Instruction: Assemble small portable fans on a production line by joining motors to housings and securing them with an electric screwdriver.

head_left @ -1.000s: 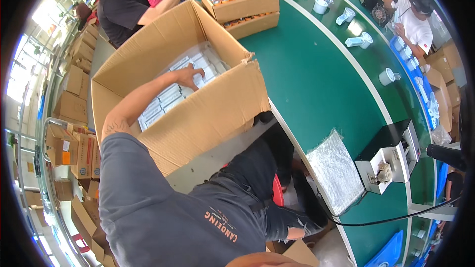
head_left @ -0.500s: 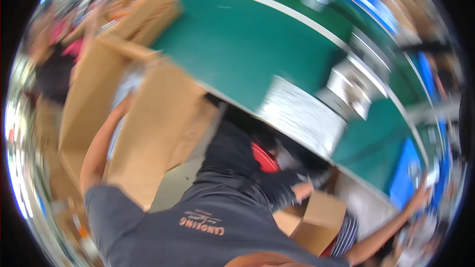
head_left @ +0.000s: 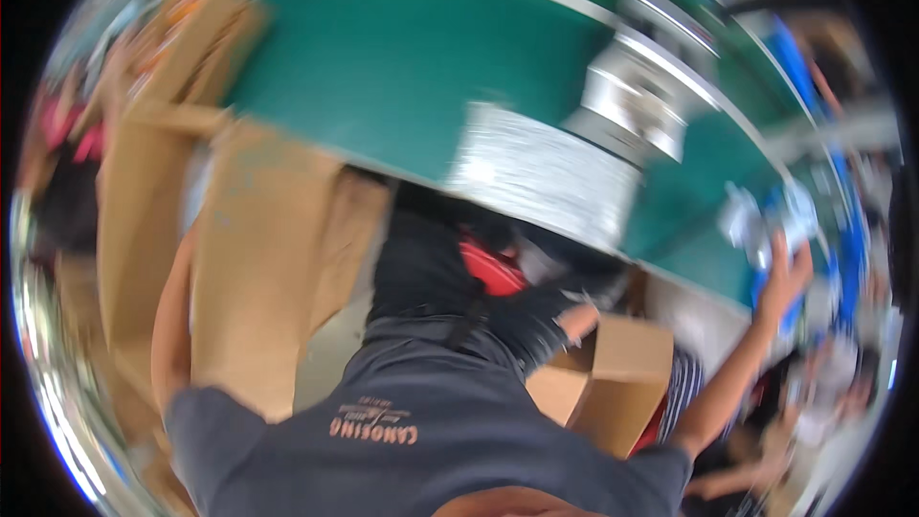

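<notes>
Found blurred pale-blue, plastic-looking pieces point(head_left: 798, 211) by the green-topped table point(head_left: 373, 86) at the right hand point(head_left: 787, 273), grip part-curled, cannot confirm held, nor read left hand, hidden behind brown cardboard box point(head_left: 251, 258); judged mid-handling, calling for secure hold

I find the widest passage over the green flat-topped surface point(head_left: 354, 77), between the tall brown cardboard box point(head_left: 254, 278) and the flat silvery rectangular sheet point(head_left: 546, 177). Stacked brown cardboard trays point(head_left: 182, 53) close its left end. A boxy white-and-silver metal machine point(head_left: 613, 86) behind the sheet bars a low sweep sideways; green room opens between it and the blurred pale translucent bundle point(head_left: 793, 211) in my right grip point(head_left: 787, 263). The box's high wall fences my left forearm point(head_left: 173, 325) off from the surface.
</notes>
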Demonstrator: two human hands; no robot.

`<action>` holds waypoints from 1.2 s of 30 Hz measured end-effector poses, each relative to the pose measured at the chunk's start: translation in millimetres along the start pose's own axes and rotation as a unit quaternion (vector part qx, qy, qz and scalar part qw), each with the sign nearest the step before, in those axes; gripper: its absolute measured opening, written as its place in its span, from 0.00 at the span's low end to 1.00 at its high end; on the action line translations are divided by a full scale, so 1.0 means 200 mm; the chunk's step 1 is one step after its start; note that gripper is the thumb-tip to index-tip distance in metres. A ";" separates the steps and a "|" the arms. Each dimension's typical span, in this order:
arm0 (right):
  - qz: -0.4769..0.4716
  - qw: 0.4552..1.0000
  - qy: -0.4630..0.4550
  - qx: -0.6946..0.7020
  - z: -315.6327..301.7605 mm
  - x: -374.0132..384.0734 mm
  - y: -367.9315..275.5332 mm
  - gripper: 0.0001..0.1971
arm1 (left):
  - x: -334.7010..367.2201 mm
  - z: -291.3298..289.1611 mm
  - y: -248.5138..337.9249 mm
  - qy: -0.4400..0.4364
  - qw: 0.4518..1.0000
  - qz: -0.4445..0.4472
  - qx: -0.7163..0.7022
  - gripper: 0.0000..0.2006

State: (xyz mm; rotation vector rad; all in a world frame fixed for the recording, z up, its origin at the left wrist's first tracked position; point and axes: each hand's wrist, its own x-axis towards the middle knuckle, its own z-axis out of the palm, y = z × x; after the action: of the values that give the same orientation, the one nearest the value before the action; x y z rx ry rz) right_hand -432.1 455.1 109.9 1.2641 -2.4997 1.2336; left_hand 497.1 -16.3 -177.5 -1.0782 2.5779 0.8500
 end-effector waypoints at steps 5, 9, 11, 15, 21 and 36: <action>-0.005 0.997 -0.048 -0.057 0.15 -0.05 0.06 0.25 | 0.12 -0.10 0.67 0.061 0.952 -0.298 -0.014 0.45; -0.021 0.998 -0.042 -0.037 0.31 0.00 0.02 0.29 | -0.20 -0.09 0.76 0.113 0.943 -0.311 0.033 0.46; -0.022 0.998 -0.044 -0.031 0.32 0.01 0.09 0.29 | -0.22 -0.08 0.79 0.122 0.939 -0.322 0.026 0.46; -0.007 0.996 -0.085 -0.017 0.34 0.00 -0.01 0.26 | -0.21 -0.09 0.77 0.193 0.937 -0.289 0.014 0.44; 0.000 0.994 -0.106 -0.020 0.37 -0.01 -0.08 0.28 | -0.13 -0.14 0.84 0.135 0.942 -0.304 0.055 0.40; -0.039 0.996 -0.076 -0.002 0.38 -0.08 0.12 0.33 | -0.09 -0.14 0.81 0.166 0.924 -0.343 0.046 0.38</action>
State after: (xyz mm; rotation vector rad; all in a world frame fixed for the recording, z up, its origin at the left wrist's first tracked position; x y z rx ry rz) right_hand -417.6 420.1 37.7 1.4931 -2.5234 1.1560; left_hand 395.1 69.1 -77.8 -2.0501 2.1510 0.3851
